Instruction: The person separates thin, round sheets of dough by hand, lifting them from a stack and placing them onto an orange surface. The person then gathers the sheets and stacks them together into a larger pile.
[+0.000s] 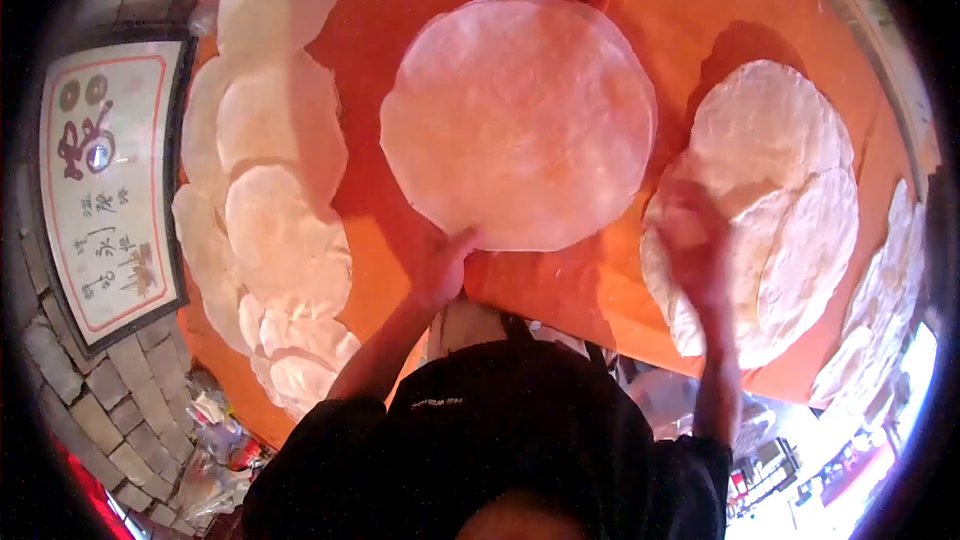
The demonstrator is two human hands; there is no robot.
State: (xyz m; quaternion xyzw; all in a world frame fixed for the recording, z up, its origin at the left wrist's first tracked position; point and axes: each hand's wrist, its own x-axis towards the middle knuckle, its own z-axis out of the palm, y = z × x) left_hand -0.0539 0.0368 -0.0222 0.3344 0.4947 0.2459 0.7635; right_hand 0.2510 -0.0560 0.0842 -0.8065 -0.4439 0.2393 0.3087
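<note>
A large, thin round flatbread lies at the middle, pale and almost circular, with the edge of another sheet showing at its right rim. My left hand is at its lower left edge, thumb over the rim and the other fingers mostly hidden. On the right, several overlapping flatbreads form a pile with wrinkled, uneven edges. My right hand is over the left part of that pile, smeared by motion. Whether its fingers grip a sheet cannot be made out.
Overlapping flatbreads run down the left side of the orange tablecloth. More sheets lie at the far right edge. A framed sign with brush writing stands at left above brick paving. Plastic bags lie below.
</note>
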